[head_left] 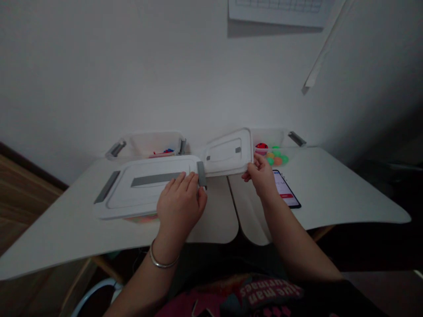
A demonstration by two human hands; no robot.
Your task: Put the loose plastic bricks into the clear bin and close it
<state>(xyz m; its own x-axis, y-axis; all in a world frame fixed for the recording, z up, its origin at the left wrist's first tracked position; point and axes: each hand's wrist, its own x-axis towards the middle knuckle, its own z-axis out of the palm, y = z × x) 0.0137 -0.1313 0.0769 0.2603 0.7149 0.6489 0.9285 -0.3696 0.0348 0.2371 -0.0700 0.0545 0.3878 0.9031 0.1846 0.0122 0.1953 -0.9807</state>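
My left hand [181,200] lies flat on the right end of a white lid with grey latches [145,193], its fingers stretched out near the right latch. That lid covers a storage box in front of me on the left, and something pinkish shows below its front edge. My right hand [261,174] pinches the right front corner of a smaller white lid [226,154]. This lid is tilted up, its left end close to the larger lid's right latch. Behind it, on the right, a clear box [271,136] holds several coloured balls [276,157] and a red dotted item [261,147].
At the back left an uncovered clear box [155,143] contains small red and blue pieces [168,151]. A phone with a lit screen [286,189] lies right of my right wrist. Two white tables [214,224] meet at a narrow gap, with a wall behind them.
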